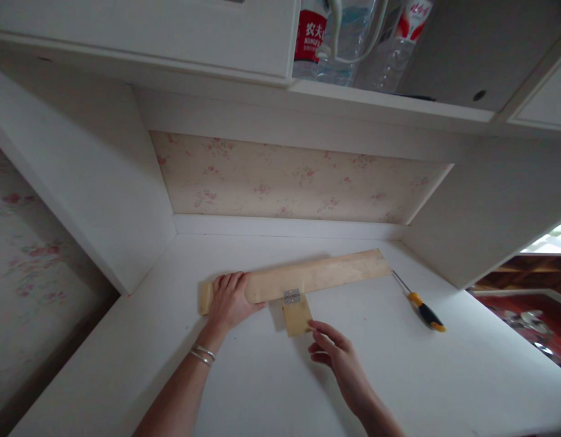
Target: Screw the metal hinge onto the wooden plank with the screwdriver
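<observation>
A long pale wooden board [326, 273] lies slantwise on the white surface. My left hand [232, 297] is closed over its left part, fingers across the far edge and thumb along the near side. To the left of that hand a short light wooden end piece [204, 297] shows; its joint with the board is hidden. A small metal hinge [292, 296] joins the board's near edge to a small square wooden piece [297, 318]. At that piece's right edge my right hand [337, 355] pinches with thumb and index finger, the other fingers curled loosely.
A yellow-and-black screwdriver [425, 311] lies right of the board, its tip close to the board's end. White side panels [93, 164] flank the work surface [253, 376]. Overhead, an open cabinet shelf [390, 103] holds plastic bottles [310, 36] and a pale cable.
</observation>
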The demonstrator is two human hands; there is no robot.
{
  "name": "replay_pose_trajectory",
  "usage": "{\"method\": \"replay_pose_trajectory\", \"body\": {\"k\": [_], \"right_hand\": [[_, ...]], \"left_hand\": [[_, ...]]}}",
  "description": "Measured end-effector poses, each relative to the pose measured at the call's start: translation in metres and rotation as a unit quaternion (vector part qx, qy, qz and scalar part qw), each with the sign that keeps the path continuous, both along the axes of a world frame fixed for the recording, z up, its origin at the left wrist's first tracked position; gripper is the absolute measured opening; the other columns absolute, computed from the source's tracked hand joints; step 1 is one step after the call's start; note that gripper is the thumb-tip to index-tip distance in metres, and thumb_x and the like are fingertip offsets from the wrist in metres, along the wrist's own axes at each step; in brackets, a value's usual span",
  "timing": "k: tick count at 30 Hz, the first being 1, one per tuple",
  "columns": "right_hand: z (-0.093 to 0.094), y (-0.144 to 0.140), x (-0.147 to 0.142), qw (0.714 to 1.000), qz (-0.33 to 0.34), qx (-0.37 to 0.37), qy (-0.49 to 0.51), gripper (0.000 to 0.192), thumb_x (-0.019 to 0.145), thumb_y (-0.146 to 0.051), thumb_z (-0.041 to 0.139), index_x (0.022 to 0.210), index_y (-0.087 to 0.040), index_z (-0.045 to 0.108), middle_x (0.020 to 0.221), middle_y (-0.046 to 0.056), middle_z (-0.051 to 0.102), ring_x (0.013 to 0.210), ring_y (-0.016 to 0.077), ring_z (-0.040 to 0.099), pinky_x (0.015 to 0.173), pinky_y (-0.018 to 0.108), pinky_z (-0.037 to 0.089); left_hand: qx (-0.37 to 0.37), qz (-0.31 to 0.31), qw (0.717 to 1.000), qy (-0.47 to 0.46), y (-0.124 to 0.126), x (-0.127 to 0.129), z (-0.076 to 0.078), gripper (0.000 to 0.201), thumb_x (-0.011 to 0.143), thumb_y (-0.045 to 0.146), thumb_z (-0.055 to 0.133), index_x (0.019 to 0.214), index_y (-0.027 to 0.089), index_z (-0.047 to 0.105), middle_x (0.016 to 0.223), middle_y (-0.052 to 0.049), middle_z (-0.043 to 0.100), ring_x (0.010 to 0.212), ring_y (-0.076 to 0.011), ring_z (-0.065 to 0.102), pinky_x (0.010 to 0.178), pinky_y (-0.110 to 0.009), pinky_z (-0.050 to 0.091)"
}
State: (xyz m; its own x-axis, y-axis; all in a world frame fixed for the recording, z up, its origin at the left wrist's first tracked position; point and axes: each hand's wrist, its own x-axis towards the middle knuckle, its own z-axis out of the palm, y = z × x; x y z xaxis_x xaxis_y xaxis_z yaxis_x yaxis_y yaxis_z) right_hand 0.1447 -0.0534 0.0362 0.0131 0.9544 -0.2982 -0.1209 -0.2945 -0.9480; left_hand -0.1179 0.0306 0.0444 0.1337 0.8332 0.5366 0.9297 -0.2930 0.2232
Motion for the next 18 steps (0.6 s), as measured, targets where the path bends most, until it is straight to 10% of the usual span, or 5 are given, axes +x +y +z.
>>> {"method": "replay_pose_trajectory", "body": {"k": [18], "right_hand": [[0.015, -0.007, -0.008, 0.998, -0.021, 0.062, -0.003, 0.035, 0.073, -0.048, 0.068, 0.095, -0.021, 0.066, 0.089, 0.004, 0.064, 0.066, 0.0174, 0.06, 0.061, 0.032, 0.05]], "left_hand": [[0.005, -0.003, 1.0, 0.004, 0.0, 0.0, 0.001, 0.072, 0.055, 0.055, 0.077, 0.116, 0.024, 0.055, 0.11, -0.01, 0.059, 0.103, -0.0311, 0.05, 0.097, -0.046, 0.031]]}}
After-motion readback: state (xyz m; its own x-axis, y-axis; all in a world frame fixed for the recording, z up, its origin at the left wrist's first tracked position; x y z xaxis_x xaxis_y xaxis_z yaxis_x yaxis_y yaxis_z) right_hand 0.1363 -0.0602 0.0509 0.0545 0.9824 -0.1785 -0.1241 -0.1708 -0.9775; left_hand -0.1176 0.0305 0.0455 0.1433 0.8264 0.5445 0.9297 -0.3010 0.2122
